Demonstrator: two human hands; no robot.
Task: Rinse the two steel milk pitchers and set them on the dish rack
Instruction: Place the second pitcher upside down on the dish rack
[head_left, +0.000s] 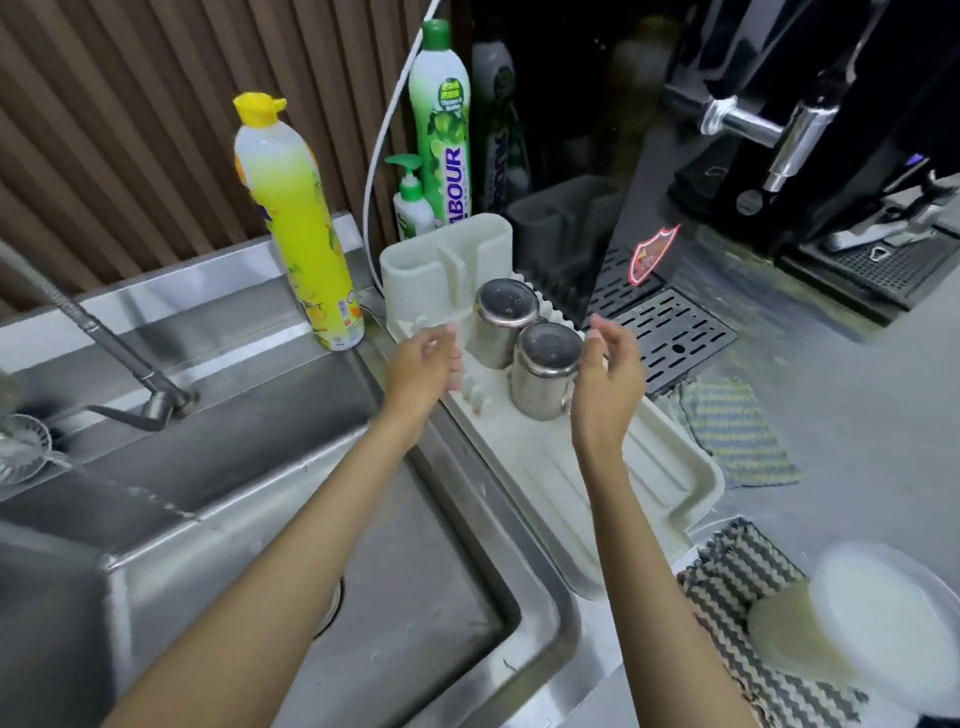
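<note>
Two steel milk pitchers stand upside down on the white dish rack (639, 467) in the middle of the frame. The farther pitcher (501, 317) sits just above and left of the nearer pitcher (545, 374), the two touching or nearly so. The left hand (423, 366) hovers left of them over the rack's edge, fingers loosely curved and holding nothing, its fingertips blurred. The right hand (608, 384) is just right of the nearer pitcher, fingers loosely spread and curved toward it, gripping nothing; whether the palm touches the pitcher's handle cannot be told. The steel sink (291, 499) fills the lower left, with a faucet (111, 345) at the left edge. A yellow soap bottle (301, 223) stands on the sink's back ledge, and a green bottle (441, 130) and a small pump bottle (413, 202) stand above the rack. A black drip tray (670, 332) lies right of the rack, and a zigzag cloth (737, 571) with white lids (857, 623) on it lies in the lower right
</note>
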